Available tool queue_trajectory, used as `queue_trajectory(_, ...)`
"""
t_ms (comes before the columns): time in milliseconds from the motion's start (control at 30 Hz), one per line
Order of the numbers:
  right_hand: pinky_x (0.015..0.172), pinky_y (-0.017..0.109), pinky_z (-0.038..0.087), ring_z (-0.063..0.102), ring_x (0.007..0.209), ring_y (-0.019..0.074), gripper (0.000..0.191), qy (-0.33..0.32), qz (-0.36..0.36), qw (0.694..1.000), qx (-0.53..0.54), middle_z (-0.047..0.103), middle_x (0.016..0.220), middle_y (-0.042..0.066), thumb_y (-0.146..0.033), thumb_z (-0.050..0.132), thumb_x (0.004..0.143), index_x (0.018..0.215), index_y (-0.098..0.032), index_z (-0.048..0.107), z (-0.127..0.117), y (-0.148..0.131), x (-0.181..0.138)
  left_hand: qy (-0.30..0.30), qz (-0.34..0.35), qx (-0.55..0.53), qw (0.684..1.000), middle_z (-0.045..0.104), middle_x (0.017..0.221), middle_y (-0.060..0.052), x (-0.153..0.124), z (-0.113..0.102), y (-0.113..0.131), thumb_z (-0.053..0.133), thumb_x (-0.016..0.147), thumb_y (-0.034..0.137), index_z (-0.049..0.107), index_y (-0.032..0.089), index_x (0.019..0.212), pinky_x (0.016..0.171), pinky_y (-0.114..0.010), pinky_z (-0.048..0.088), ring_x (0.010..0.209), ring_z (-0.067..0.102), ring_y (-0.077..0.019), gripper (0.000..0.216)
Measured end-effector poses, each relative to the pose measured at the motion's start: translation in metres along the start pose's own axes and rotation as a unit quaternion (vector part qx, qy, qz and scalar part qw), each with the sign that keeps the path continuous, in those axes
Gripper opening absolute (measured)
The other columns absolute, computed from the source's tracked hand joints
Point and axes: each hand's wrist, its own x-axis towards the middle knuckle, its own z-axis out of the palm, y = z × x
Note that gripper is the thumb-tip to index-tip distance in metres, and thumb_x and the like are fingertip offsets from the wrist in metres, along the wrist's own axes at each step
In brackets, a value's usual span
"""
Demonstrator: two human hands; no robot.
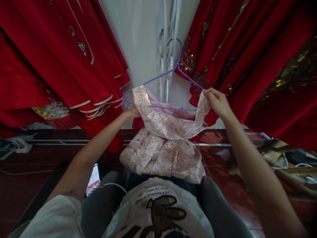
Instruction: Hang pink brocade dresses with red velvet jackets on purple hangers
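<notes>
A pink and gold brocade dress hangs by its wide straps on a purple hanger, its lower part bunched over my lap. My right hand pinches the right strap where it meets the hanger's end. At the left strap, my left hand reaches behind the fabric, and its fingers are mostly hidden there. The hanger's left end sticks out past the left strap. Its hook points up and away from me, in front of a pale wall.
Red garments with gold trim hang at the left, and more red embroidered garments at the right. A white metal frame stands behind the hanger. A phone lies by my left thigh. Bags and cables sit on the floor at right.
</notes>
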Motion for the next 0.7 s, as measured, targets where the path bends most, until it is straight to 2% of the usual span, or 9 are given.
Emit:
queue_trajectory(100,0.058,0.025,0.031,0.043,0.059,0.0107,0.025,-0.007,0.005,1.0,-0.017,0.048,0.062,-0.004,-0.04,0.053,0.087,0.072,-0.021,0.058,-0.002,0.001,-0.001,-0.106,-0.019,-0.012,0.994,0.071,0.075,-0.003,0.001,0.002,-0.006,0.075,0.061,0.029,0.067,0.022,0.065,0.082,-0.039,0.056,0.072,0.065,-0.0198,0.011)
queue_trajectory(167,0.057,0.025,0.032,0.044,0.06,0.0117,0.026,-0.003,0.0,1.0,-0.031,0.049,0.062,-0.003,-0.042,0.053,0.087,0.073,-0.022,0.058,-0.003,0.0,-0.001,-0.144,-0.034,-0.018,0.989,0.072,0.079,-0.004,0.002,-0.001,-0.01,0.071,0.062,0.029,0.068,0.021,0.069,0.088,-0.041,0.055,0.078,0.066,-0.0212,0.011)
queue_trajectory(233,0.057,0.026,0.033,0.045,0.06,0.0126,0.028,-0.007,-0.008,0.999,-0.039,0.049,0.061,-0.002,-0.045,0.053,0.088,0.072,-0.022,0.058,-0.004,-0.001,-0.002,-0.143,-0.051,-0.025,0.988,0.072,0.081,-0.005,0.0,-0.006,-0.014,0.068,0.065,0.031,0.068,0.019,0.071,0.089,-0.04,0.054,0.08,0.067,-0.0214,0.013)
queue_trajectory(400,0.056,0.027,0.033,0.046,0.059,0.0135,0.033,-0.024,-0.006,0.999,-0.037,0.05,0.061,-0.001,-0.051,0.052,0.087,0.071,-0.023,0.057,-0.005,-0.005,-0.004,-0.108,-0.153,-0.072,0.98,0.073,0.093,-0.011,-0.007,-0.025,-0.019,0.068,0.068,0.035,0.069,0.013,0.083,0.092,-0.041,0.053,0.091,0.068,-0.0248,0.027)
queue_trajectory(533,0.057,0.027,0.034,0.047,0.06,0.0141,0.034,-0.028,-0.007,0.999,-0.045,0.051,0.063,-0.001,-0.053,0.052,0.088,0.072,-0.023,0.057,-0.006,-0.004,-0.003,-0.099,-0.177,-0.132,0.97,0.074,0.095,-0.011,-0.011,-0.043,-0.018,0.073,0.065,0.047,0.071,0.012,0.086,0.091,-0.04,0.054,0.095,0.068,-0.0264,0.04)
queue_trajectory(700,0.059,0.027,0.035,0.048,0.061,0.0142,0.031,-0.028,-0.005,0.999,-0.043,0.051,0.064,-0.001,-0.049,0.053,0.088,0.074,-0.023,0.058,-0.004,0.002,-0.001,-0.194,-0.195,-0.158,0.948,0.075,0.095,-0.01,-0.018,-0.05,-0.014,0.068,0.071,0.055,0.072,0.012,0.095,0.09,-0.039,0.055,0.097,0.068,-0.0263,0.049)
